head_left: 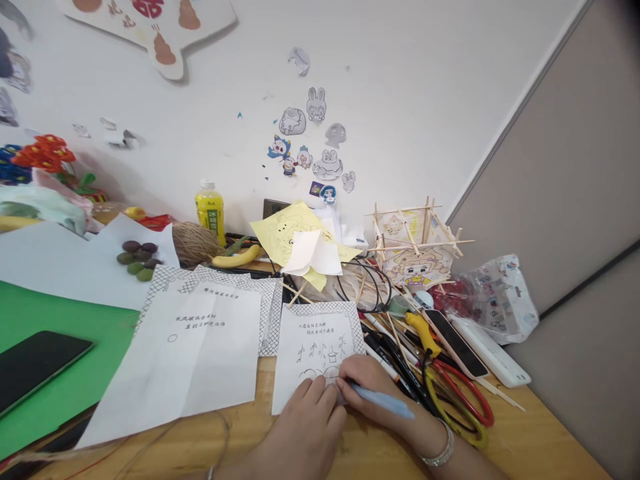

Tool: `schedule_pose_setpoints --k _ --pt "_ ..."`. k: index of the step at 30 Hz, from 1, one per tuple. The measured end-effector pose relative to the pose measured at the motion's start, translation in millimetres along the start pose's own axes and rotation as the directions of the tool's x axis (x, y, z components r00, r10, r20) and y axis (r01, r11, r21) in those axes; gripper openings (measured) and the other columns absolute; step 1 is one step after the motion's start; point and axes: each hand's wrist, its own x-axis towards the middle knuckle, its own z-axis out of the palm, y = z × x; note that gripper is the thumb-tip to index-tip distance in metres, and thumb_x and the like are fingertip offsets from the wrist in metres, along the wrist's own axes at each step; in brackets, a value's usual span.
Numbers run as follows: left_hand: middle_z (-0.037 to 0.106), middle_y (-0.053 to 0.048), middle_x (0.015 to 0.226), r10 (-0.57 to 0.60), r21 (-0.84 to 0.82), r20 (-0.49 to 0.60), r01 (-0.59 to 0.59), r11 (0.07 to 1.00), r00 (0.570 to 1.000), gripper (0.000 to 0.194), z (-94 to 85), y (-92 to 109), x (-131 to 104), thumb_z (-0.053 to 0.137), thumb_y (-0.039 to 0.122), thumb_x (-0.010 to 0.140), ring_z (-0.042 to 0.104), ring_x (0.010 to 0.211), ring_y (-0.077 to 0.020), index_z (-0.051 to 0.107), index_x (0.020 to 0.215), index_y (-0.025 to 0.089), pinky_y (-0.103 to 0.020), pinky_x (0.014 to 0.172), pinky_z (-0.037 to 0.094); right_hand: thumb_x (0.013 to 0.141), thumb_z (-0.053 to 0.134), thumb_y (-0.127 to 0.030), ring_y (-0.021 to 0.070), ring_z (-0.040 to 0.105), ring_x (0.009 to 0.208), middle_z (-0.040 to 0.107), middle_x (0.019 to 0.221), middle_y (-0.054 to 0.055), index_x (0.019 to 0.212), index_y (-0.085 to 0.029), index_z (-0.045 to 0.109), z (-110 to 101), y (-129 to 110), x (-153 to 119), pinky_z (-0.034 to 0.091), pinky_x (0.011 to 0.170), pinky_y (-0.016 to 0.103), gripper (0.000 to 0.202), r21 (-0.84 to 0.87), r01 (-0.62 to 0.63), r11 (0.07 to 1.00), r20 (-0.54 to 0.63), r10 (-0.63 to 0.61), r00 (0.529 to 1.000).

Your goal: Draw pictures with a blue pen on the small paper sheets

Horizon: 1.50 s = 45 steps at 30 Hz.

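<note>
A small white sheet point(320, 333) with a hatched border, handwriting and line drawings lies on the table in front of me. My right hand point(373, 380) is closed around a light blue pen point(385, 400), low on the sheet's right side; the pen's tip is hidden. Flat across the lower part of the sheet rests my left hand point(307, 423), its fingers laid on the paper beside the right hand. Left of it lies a larger creased sheet point(200, 353), also with a hatched border, some writing and a small circle.
Pens point(400, 360), scissors point(463, 400) and a pink phone point(455, 343) crowd the right side. Behind stand a stick-framed lantern point(415, 247) and a yellow bottle point(210, 210), with a twine ball point(194, 243) nearby. A dark phone point(40, 367) lies on green paper point(100, 333) at left.
</note>
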Motion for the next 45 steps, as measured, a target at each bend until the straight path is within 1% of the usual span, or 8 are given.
schedule_pose_setpoints --k 7,12,19,24,29,35,39,45 --pt "0.056 -0.006 0.092 -0.022 0.002 0.006 0.022 1.000 1.000 0.013 -1.3 0.6 -0.3 0.057 0.024 0.081 0.046 0.086 -0.0239 0.056 0.091 0.016 -0.038 0.077 0.038 0.084 0.042 -0.020 0.0139 0.049 0.061 0.056 0.064 0.003 0.062 -0.017 0.047 1.1 -0.3 1.4 0.035 0.058 0.023 0.024 -0.009 0.017 1.000 -0.010 -0.017 1.000" --pt "0.056 -0.005 0.089 -0.007 0.012 -0.009 0.008 1.000 1.000 0.011 -3.1 0.3 -0.3 0.056 0.024 0.081 0.046 0.083 -0.0233 0.056 0.089 0.017 -0.037 0.075 0.038 0.084 0.044 -0.020 0.0132 0.048 0.060 0.054 0.063 0.002 0.060 -0.017 0.044 -2.2 -2.4 1.9 0.034 0.057 0.023 0.024 -0.029 -0.020 0.999 0.008 0.020 1.000" --pt "0.055 -0.005 0.090 -0.010 -0.008 0.022 0.010 1.000 1.000 0.011 -8.1 0.8 0.6 0.055 0.024 0.083 0.045 0.083 -0.0227 0.056 0.091 0.016 -0.037 0.074 0.037 0.084 0.043 -0.021 0.0128 0.045 0.059 0.051 0.063 0.001 0.060 -0.018 0.041 -0.6 -1.8 0.0 0.031 0.056 0.023 0.024 -0.052 -0.011 0.999 0.000 0.012 1.000" --pt "0.055 -0.006 0.091 -0.025 -0.006 0.044 0.025 1.000 0.999 0.010 -6.9 0.7 0.8 0.052 0.022 0.084 0.045 0.083 -0.0225 0.056 0.091 0.016 -0.037 0.074 0.037 0.084 0.043 -0.022 0.0124 0.042 0.057 0.048 0.060 0.000 0.059 -0.018 0.040 -0.3 -1.0 0.0 0.029 0.054 0.023 0.025 -0.050 -0.003 0.999 -0.006 0.003 1.000" --pt "0.055 -0.006 0.092 -0.005 -0.026 0.025 0.006 1.000 1.000 0.010 -6.0 -0.5 0.1 0.052 0.023 0.085 0.045 0.084 -0.0226 0.056 0.091 0.016 -0.037 0.075 0.037 0.084 0.043 -0.022 0.0123 0.040 0.056 0.047 0.059 -0.001 0.057 -0.018 0.039 0.6 0.1 -0.2 0.029 0.055 0.024 0.027 -0.041 0.007 0.999 -0.022 -0.008 1.000" --pt "0.055 -0.006 0.091 -0.020 -0.023 0.022 0.021 1.000 1.000 0.010 -7.9 1.2 -0.1 0.054 0.022 0.083 0.045 0.085 -0.0229 0.056 0.091 0.016 -0.038 0.076 0.037 0.084 0.042 -0.023 0.0122 0.039 0.056 0.045 0.058 -0.001 0.058 -0.018 0.040 5.2 4.7 -0.8 0.029 0.055 0.025 0.026 -0.042 0.038 0.998 -0.053 -0.040 0.998" --pt "0.055 -0.006 0.091 -0.031 -0.026 0.030 0.032 0.999 0.999 0.009 -6.9 0.9 0.0 0.054 0.022 0.083 0.045 0.084 -0.0229 0.056 0.089 0.016 -0.038 0.075 0.037 0.084 0.042 -0.024 0.0122 0.040 0.056 0.045 0.059 -0.001 0.058 -0.018 0.039 5.2 5.1 -0.7 0.028 0.054 0.024 0.027 -0.051 0.034 0.998 -0.039 -0.036 0.999" --pt "0.055 -0.006 0.091 -0.016 -0.011 0.028 0.016 1.000 0.999 0.011 -7.4 0.8 0.3 0.053 0.023 0.083 0.045 0.083 -0.0231 0.056 0.090 0.016 -0.038 0.074 0.038 0.084 0.042 -0.024 0.0119 0.039 0.056 0.044 0.058 -0.001 0.058 -0.018 0.037 3.5 4.1 -0.6 0.027 0.054 0.024 0.027 -0.051 0.028 0.998 -0.031 -0.029 0.999"
